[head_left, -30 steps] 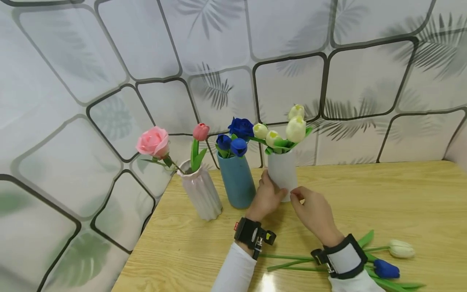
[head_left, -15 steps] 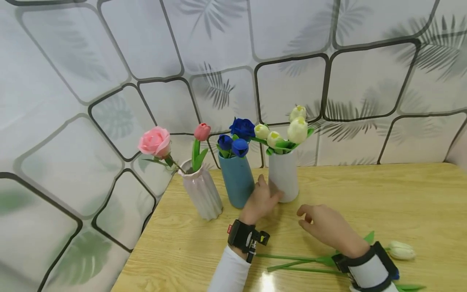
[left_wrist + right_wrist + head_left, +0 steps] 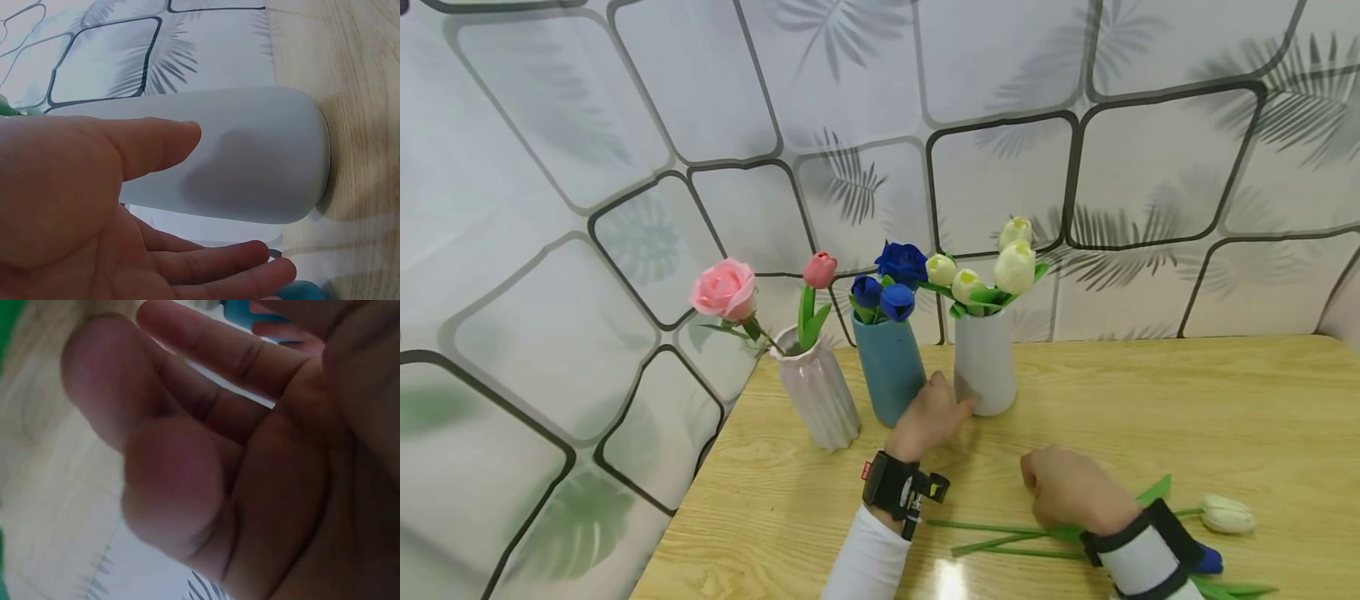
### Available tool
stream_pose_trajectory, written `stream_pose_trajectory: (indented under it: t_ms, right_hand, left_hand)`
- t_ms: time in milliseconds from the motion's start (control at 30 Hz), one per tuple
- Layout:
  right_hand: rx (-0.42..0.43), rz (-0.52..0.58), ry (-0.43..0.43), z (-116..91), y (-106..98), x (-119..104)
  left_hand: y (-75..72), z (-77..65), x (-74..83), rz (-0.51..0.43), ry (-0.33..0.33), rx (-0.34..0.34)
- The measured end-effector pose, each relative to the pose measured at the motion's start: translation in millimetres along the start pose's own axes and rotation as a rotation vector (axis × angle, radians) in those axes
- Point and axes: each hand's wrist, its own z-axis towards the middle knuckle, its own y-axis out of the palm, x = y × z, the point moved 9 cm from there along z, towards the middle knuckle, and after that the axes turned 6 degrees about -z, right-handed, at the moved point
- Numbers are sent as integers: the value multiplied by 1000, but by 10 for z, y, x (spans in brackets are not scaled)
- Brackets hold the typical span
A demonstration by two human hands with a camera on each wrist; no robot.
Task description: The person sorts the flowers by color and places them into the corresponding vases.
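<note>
My left hand (image 3: 931, 417) is beside the lower part of a white vase (image 3: 985, 367), between it and a blue vase (image 3: 889, 367). In the left wrist view its fingers are extended and the thumb (image 3: 159, 144) lies across the front of the white vase (image 3: 262, 156); whether it touches cannot be told. White tulips (image 3: 1015, 267) with green leaves stand in that vase. My right hand (image 3: 1071, 483) hovers over loose flower stems (image 3: 1000, 529) on the table, fingers loosely bent. Nothing is between them in the right wrist view.
Blue flowers (image 3: 901, 263) fill the blue vase. A ribbed pale pink vase (image 3: 820, 396) at the left holds a pink rose (image 3: 726, 290) and a pink tulip (image 3: 820, 270). A white tulip (image 3: 1227, 514) and a blue flower (image 3: 1210, 560) lie on the wooden table (image 3: 1150, 392).
My right hand has drawn back from the white vase, down and right to above the loose stems. My left hand has loosened from that vase and shifted slightly left and down.
</note>
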Motion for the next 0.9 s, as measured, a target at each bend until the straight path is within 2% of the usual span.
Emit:
stream_pose_trajectory:
  t_ms: [167, 433, 667, 900]
  right_hand:
    - [18, -1, -7, 20, 51, -11]
    - [47, 14, -88, 20, 46, -101]
    - [-29, 70, -179, -23, 126, -409]
    - [-65, -28, -315, -47, 310, -710]
  left_hand:
    - [3, 4, -38, 11, -26, -18]
    - [-6, -1, -37, 46, 1, -23]
    - [-10, -15, -38, 58, 0, -30]
    - [30, -26, -40, 52, -16, -55]
